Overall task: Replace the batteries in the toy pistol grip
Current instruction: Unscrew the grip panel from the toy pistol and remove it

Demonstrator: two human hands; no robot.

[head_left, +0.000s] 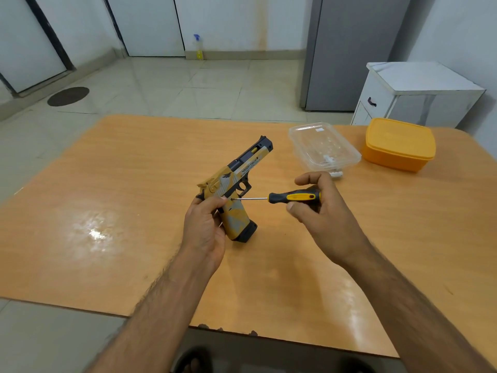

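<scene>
Two hands work above the middle of the bench [134, 211]. The left hand [205, 227] wraps the rear of the toy pistol [236, 184], fingers curled round the back of its handle, holding the toy clear of the surface with the muzzle aimed toward the upper right of the frame and the black base plate pointing down toward the lower centre. The right hand [314, 203] closes round the black-and-yellow handle of the screwdriver [294, 197], thumb beneath, index finger raised off the handle.

The screwdriver's long axis runs nearly level across the frame. Its tip lies to the left of the right hand and meets the side of the pistol handle just below the trigger guard, close beside the left thumb. The tip appears seated on a fastener, though the screw head itself is too small to confirm.

Judgement: the step in hand is working the screw of the battery cover. The coming turn depends on keeping the shaft square to the handle face; the left hand, being nearer, must brace the toy against the push.

A clear tray [324, 146] and an orange lidded box [399, 144] stand at the upper right.
</scene>
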